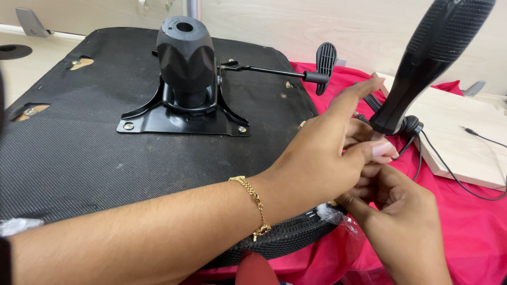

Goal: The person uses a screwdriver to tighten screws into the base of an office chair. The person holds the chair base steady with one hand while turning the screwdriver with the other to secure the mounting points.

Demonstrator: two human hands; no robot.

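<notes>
Reaching across the upturned black mesh chair seat [79,153], the left hand [322,158] meets the right hand [393,211] at the lower end of the black textured plastic armrest [422,63], beside the seat's right edge. Both hands' fingers curl loosely there; whether either truly grips it is hidden. Nearby crumpled clear plastic wrap [343,224] seems empty.

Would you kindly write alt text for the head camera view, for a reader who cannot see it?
Two bare hands, left hand and right hand, meet at the lower end of a black armrest beside an upturned black office chair seat. A black tilt mechanism with lever is bolted to the seat, which lies on red cloth.
</notes>
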